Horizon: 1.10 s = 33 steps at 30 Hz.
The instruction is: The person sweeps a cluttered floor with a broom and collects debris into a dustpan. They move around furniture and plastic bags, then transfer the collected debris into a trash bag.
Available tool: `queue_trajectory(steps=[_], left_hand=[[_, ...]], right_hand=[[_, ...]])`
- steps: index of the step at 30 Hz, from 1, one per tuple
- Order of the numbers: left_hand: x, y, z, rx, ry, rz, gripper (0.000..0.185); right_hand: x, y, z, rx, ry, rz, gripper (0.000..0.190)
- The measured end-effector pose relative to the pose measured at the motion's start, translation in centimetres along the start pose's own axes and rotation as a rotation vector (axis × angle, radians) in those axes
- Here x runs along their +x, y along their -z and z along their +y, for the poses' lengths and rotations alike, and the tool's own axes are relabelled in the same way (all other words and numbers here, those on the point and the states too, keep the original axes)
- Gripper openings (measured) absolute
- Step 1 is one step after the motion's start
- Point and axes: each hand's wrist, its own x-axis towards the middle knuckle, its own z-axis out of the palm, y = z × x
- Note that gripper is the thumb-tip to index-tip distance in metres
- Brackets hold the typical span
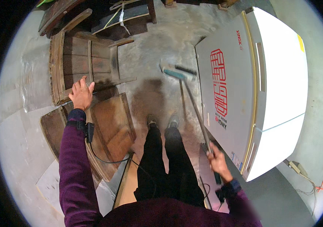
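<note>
My right hand (pixel 218 161) is closed around the long handle (pixel 195 109) of a broom, at the lower right. The broom's head (pixel 175 73), teal and pale grey, is blurred and sits low over the concrete floor beside the chest freezer. My left hand (pixel 81 93) has its fingers spread at the near edge of a wooden table or stool (pixel 79 63) that lies tipped with its legs pointing right. Whether the fingers press on the wood cannot be made out. Just below that hand lean brown wooden panels (pixel 110 124).
A white Xingx chest freezer (pixel 232 82) stands along the right side. Dark wooden furniture (pixel 133 24) lines the back left. A power strip with a cable (pixel 297 167) lies behind the freezer's near end. Plastic sheeting (pixel 33 82) covers part of the left wall.
</note>
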Motion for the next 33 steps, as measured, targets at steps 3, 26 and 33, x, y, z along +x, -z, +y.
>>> queue_trajectory(steps=[3, 26, 33], left_hand=[[0.0, 0.0, -0.1, 0.014, -0.009, 0.001, 0.058], [-0.2, -1.6, 1.3, 0.003, -0.121, 0.189, 0.058], [0.0, -0.7, 0.4, 0.01, -0.088, 0.101, 0.06]], right_hand=[[8.1, 0.1, -1.3, 0.193, -0.234, -0.003, 0.053], [-12.0, -9.1, 3.8, 0.522, -0.581, 0.133, 0.055], [-14.3, -13.1, 3.5, 0.559, -0.808, 0.057, 0.056]])
